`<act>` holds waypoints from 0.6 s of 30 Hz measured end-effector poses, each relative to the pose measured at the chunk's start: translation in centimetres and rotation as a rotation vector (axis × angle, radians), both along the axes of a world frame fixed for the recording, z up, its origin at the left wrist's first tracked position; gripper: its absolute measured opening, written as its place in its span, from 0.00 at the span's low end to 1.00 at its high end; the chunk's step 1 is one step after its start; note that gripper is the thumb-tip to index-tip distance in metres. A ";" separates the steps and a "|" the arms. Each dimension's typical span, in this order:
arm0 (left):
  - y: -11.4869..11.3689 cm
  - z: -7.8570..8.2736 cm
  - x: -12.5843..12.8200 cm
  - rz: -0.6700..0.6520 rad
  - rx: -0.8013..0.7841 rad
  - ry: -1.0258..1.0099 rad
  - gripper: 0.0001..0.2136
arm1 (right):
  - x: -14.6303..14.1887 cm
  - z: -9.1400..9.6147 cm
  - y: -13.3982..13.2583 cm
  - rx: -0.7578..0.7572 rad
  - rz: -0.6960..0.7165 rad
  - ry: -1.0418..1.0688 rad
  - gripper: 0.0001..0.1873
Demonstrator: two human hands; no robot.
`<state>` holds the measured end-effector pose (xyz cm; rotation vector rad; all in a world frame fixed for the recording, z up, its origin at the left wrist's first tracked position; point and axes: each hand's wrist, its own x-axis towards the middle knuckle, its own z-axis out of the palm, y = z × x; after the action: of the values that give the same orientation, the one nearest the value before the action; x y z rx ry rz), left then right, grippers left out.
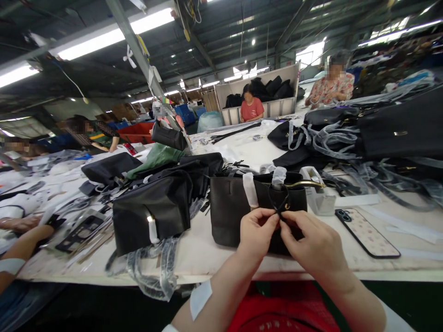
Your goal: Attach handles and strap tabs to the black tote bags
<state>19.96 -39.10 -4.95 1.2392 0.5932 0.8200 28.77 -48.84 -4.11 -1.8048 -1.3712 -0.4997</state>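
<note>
A black handbag (228, 207) stands upright on the white table (204, 253) right in front of me, its handles wrapped in white film. A thin black cord loop (278, 200) hangs at its front near a gold zip. My left hand (256, 233) and my right hand (313, 244) meet in front of the bag, both with fingers pinched on the lower end of that cord. The fingertips touch each other at the cord.
A phone (367, 233) lies face down to the right, beside a tape dispenser (316, 191). More black bags (155, 207) and plastic wrapping crowd the left and far right. Another person's arm (24, 244) rests at the left edge; other workers sit beyond the table.
</note>
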 end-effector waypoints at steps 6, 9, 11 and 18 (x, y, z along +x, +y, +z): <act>-0.9 1.3 0.6 -0.064 0.023 -0.016 0.07 | 0.5 0.3 -1.0 -0.004 -0.155 -0.086 0.06; -0.7 2.1 0.2 -0.159 -0.032 -0.011 0.10 | 0.8 0.6 -1.3 0.001 -0.271 -0.107 0.06; -0.2 2.4 -0.3 -0.232 -0.067 0.025 0.11 | 0.9 0.9 -1.4 0.016 -0.272 -0.125 0.06; 0.2 2.2 -1.5 0.002 0.663 0.290 0.05 | 1.1 1.1 -0.9 0.106 -0.046 -0.288 0.05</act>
<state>18.50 -38.88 -2.71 1.9870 0.5705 0.8765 29.83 -49.78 -2.99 -1.7297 -1.4649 -0.8681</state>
